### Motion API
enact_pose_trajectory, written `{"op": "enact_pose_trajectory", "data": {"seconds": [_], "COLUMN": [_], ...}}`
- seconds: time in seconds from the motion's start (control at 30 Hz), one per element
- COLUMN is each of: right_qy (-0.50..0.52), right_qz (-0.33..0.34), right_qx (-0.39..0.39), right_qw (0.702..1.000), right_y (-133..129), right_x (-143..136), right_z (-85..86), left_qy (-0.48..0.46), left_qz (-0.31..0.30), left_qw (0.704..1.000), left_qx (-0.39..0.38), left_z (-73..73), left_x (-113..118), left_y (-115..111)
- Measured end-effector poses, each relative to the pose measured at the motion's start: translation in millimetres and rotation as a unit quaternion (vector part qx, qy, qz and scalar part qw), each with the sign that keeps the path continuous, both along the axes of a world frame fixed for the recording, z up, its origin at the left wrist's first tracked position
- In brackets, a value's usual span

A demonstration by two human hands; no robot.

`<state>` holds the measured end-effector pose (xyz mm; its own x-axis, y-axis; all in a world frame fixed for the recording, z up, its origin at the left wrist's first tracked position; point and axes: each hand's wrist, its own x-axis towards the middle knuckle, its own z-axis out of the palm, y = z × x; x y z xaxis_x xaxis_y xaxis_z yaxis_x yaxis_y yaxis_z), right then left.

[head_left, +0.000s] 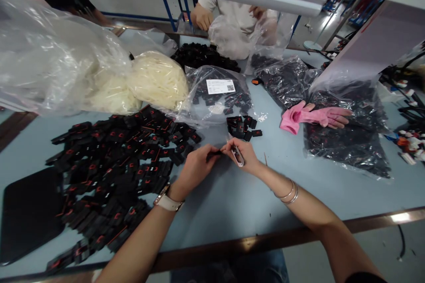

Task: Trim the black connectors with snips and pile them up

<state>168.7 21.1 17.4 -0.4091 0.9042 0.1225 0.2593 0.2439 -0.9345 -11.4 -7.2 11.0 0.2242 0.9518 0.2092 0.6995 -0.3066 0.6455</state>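
Observation:
My left hand [196, 166], with a watch on its wrist, is closed on a small black plastic connector [214, 154]. Its fingertips meet those of my right hand [245, 155] over the middle of the table. Curled in my right hand is a small pale-edged hand tool [238, 157]; its tip is hidden by the fingers, and I cannot make out its exact kind. Just beyond my hands lies a small group of black connectors [245, 127]. To the left spreads a large heap of black connectors [122, 154] with orange-red parts.
A labelled clear bag [217, 97] of black parts stands ahead, beside a bag of cream-coloured pieces [161, 80]. Pink gloves [314, 117] lie on bagged parts at right. Tiny white bits [262, 117] are scattered near the connectors. A black tray [31, 214] sits at left. Across the table, a person handles a bag.

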Motion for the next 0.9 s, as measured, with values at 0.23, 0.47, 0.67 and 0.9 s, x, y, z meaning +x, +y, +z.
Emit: {"op": "enact_pose_trajectory", "data": {"seconds": [0.23, 0.47, 0.67, 0.9], "right_qy": [-0.003, 0.040, 0.055, -0.074], "right_qz": [0.008, 0.008, 0.004, 0.024], "right_qx": [0.113, 0.040, 0.019, 0.176], "right_qw": [0.994, 0.998, 0.998, 0.981], "right_y": [1.8, 0.7, 1.6, 4.2], "right_x": [0.0, -1.7, -2.7, 3.0], "right_z": [-10.2, -10.9, -14.0, -16.6], "left_qy": [-0.018, -0.034, -0.041, -0.040], "left_qz": [0.009, 0.010, 0.014, 0.019], "left_qw": [0.999, 0.998, 0.997, 0.996], "left_qx": [-0.050, -0.060, -0.066, -0.075], "left_z": [4.4, 5.5, 5.1, 5.8], "left_x": [1.3, 0.8, 0.5, 0.7], "left_y": [-0.3, 0.7, 1.4, 2.2]}}
